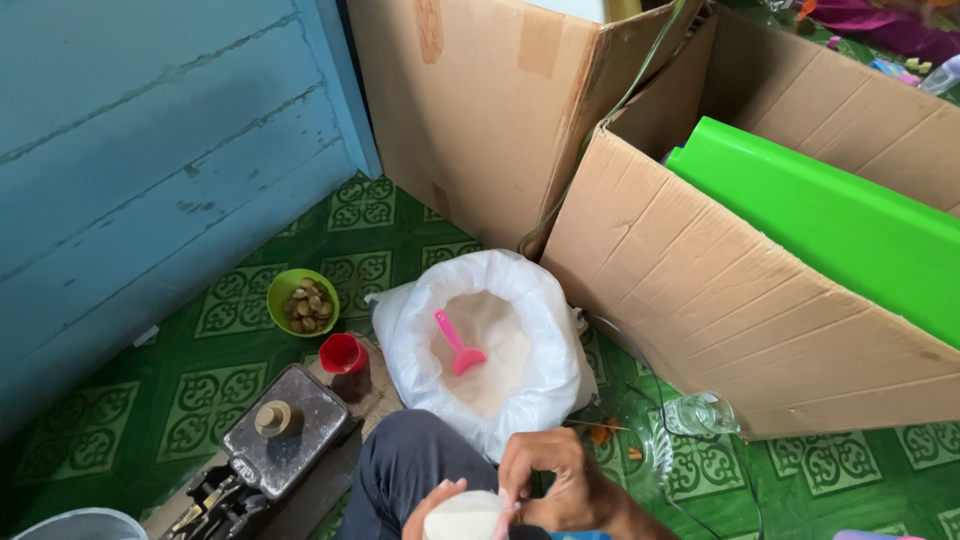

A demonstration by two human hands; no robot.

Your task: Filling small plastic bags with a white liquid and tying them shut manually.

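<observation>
Near the bottom edge of the view, both hands meet over a small bag of white powder [463,517], which sits just above the person's knee in dark trousers [405,470]. The left hand [432,505] is curled around the near left side of the small bag, gripping it from below, though most of this hand is cut off by the edge of the picture. The right hand [555,487] has its fingers bent and pinched together at the top right of the bag, holding its neck closed. Just beyond the hands, on the green patterned floor [200,400], stands a big white sack [485,340] with its mouth rolled open, full of the same pale powder, and a pink scoop [458,346] lies inside it with the handle pointing to the far left. Left of the sack sits a red cup [343,353], and a little farther left a green bowl [303,301] holding brownish round pieces. Nearer and to the left is a metal scale [275,428] with a round brass weight [277,417] on its tray. Right of the sack a clear plastic bottle [700,413] lies on the floor against a large cardboard box [700,290], which holds something bright green [830,220]. A blue wooden wall [150,150] fills the far left.
</observation>
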